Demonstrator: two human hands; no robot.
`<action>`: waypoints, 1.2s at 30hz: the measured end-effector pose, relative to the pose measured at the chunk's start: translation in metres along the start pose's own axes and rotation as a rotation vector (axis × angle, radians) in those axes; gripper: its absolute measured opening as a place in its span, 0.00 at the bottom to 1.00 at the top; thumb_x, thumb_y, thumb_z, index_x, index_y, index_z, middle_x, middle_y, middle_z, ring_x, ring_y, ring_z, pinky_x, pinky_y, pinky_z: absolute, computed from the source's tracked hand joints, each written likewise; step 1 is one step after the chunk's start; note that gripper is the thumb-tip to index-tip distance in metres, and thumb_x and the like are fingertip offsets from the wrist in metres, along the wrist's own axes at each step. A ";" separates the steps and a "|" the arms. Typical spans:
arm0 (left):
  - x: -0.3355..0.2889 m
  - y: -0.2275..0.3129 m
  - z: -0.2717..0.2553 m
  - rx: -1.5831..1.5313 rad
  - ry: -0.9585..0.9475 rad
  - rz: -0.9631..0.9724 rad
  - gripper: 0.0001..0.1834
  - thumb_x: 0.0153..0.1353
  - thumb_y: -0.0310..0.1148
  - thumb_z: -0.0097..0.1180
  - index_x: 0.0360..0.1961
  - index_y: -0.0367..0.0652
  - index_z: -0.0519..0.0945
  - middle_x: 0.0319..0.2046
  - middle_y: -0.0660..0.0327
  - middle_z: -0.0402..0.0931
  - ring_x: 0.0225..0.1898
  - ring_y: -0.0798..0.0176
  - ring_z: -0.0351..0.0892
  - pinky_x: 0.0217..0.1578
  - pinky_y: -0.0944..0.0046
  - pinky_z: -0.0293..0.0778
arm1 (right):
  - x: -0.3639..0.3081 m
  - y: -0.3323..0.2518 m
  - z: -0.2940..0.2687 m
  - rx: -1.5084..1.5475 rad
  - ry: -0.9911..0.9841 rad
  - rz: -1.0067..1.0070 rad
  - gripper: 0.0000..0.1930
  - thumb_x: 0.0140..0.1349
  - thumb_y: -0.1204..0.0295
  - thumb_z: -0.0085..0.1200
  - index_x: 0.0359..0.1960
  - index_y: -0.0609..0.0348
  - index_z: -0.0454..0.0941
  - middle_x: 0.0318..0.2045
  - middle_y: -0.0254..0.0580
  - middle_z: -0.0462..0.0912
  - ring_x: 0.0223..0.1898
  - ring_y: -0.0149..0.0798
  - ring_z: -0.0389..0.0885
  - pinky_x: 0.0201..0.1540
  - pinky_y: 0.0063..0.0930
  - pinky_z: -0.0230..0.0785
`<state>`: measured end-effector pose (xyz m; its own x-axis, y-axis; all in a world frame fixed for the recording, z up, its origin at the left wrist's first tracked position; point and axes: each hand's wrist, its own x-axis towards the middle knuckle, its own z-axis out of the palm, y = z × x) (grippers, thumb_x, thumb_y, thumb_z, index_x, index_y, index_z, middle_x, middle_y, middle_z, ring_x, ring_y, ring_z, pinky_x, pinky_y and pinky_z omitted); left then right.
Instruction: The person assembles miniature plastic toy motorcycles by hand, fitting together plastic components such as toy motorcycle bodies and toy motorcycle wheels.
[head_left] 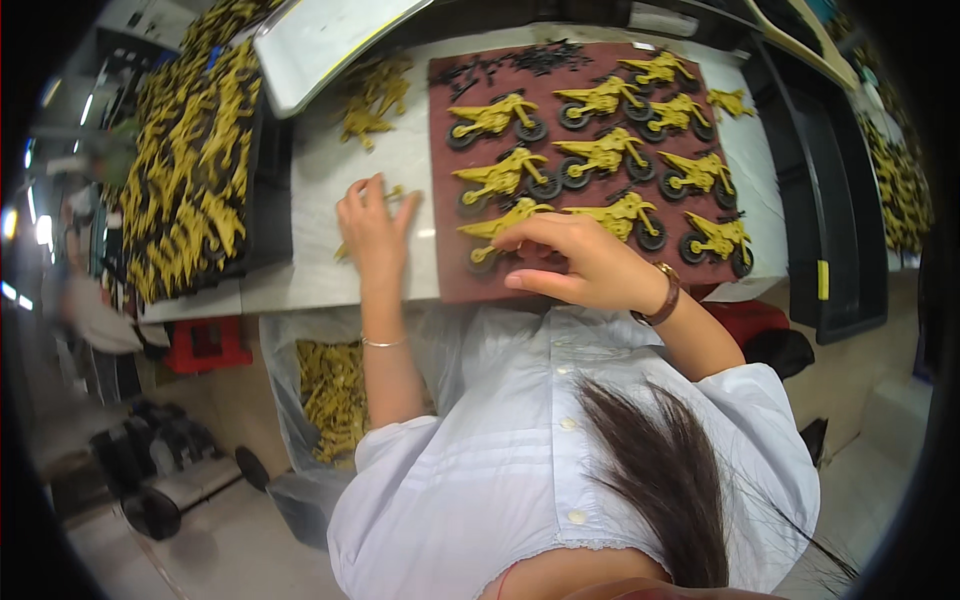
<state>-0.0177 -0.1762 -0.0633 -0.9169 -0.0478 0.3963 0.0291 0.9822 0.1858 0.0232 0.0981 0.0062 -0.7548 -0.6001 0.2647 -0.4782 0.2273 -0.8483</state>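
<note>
My left hand (372,228) lies low over the white tabletop, thumb and index finger apart. Between them a small yellow plastic part (396,191) rests on the table, and another yellow piece (342,251) shows beside the palm. Over the front left of a dark red mat (450,275), my right hand (580,258) hovers with bent fingers and the thumb held away from them. Nothing shows in its grip. Its fingertips are close to a yellow toy motorcycle (520,212) with black wheels, which the hand partly covers. Several similar motorcycles (603,152) stand in rows on the mat.
Small black parts (530,62) are scattered along the mat's far edge. Loose yellow pieces (372,105) lie behind my left hand. A heaped crate of yellow parts (190,170) stands left, a black tray (835,220) right. A plastic-lined bin (285,400) is below the table.
</note>
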 end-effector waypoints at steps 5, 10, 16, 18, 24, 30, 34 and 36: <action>0.010 -0.014 0.001 0.232 0.113 0.120 0.26 0.58 0.48 0.59 0.53 0.43 0.76 0.53 0.53 0.70 0.52 0.47 0.68 0.51 0.52 0.64 | -0.055 0.012 -0.062 -0.073 0.293 0.264 0.19 0.53 0.69 0.65 0.47 0.62 0.78 0.40 0.46 0.82 0.40 0.42 0.81 0.43 0.30 0.73; 0.002 0.060 -0.042 -0.418 -0.090 0.330 0.18 0.53 0.38 0.64 0.42 0.41 0.78 0.40 0.55 0.77 0.43 0.50 0.74 0.45 0.55 0.65 | -0.135 0.044 -0.125 -0.582 0.504 0.457 0.27 0.46 0.69 0.68 0.50 0.61 0.75 0.46 0.47 0.79 0.50 0.48 0.76 0.53 0.38 0.68; -0.016 0.101 -0.043 -0.472 -0.420 0.362 0.23 0.47 0.36 0.69 0.43 0.40 0.77 0.37 0.58 0.77 0.41 0.56 0.74 0.45 0.59 0.64 | -0.151 0.046 -0.135 -0.345 0.459 0.640 0.40 0.36 0.68 0.73 0.56 0.54 0.70 0.47 0.46 0.76 0.50 0.47 0.74 0.53 0.38 0.67; -0.015 0.104 -0.043 -0.454 -0.447 0.304 0.25 0.45 0.37 0.70 0.44 0.41 0.76 0.37 0.59 0.76 0.42 0.57 0.73 0.47 0.59 0.62 | -0.149 0.042 -0.142 -0.308 0.467 0.656 0.42 0.33 0.69 0.74 0.56 0.52 0.69 0.44 0.44 0.77 0.48 0.47 0.74 0.52 0.37 0.67; -0.016 0.112 -0.046 -0.243 -0.390 0.306 0.30 0.39 0.37 0.70 0.46 0.41 0.74 0.37 0.60 0.74 0.45 0.56 0.69 0.49 0.55 0.56 | -0.156 0.049 -0.158 -0.425 0.036 0.588 0.36 0.26 0.70 0.77 0.44 0.54 0.76 0.35 0.38 0.78 0.44 0.45 0.72 0.48 0.36 0.64; -0.014 0.114 -0.051 -0.263 -0.512 0.190 0.31 0.38 0.37 0.70 0.46 0.42 0.73 0.42 0.58 0.73 0.46 0.55 0.71 0.50 0.54 0.56 | -0.134 0.041 -0.169 -0.521 -0.135 0.601 0.27 0.29 0.65 0.76 0.35 0.56 0.78 0.41 0.35 0.77 0.49 0.43 0.68 0.51 0.37 0.56; -0.015 0.116 -0.048 -0.339 -0.564 0.168 0.32 0.38 0.32 0.69 0.46 0.38 0.71 0.42 0.53 0.71 0.45 0.50 0.73 0.46 0.55 0.65 | -0.099 0.051 -0.177 -0.621 -0.002 0.333 0.22 0.29 0.69 0.75 0.29 0.55 0.77 0.40 0.35 0.76 0.51 0.44 0.69 0.53 0.39 0.55; -0.013 0.117 -0.049 -0.409 -0.600 0.150 0.31 0.38 0.30 0.68 0.46 0.37 0.70 0.41 0.52 0.71 0.45 0.48 0.73 0.44 0.55 0.69 | -0.089 0.067 -0.183 -0.671 -0.029 0.411 0.23 0.29 0.70 0.75 0.31 0.55 0.76 0.42 0.36 0.76 0.52 0.44 0.69 0.52 0.40 0.55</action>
<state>0.0174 -0.0693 -0.0025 -0.9480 0.3041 -0.0944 0.2094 0.8186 0.5348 -0.0238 0.3077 0.0095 -0.9223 -0.3853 -0.0306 -0.3390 0.8444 -0.4148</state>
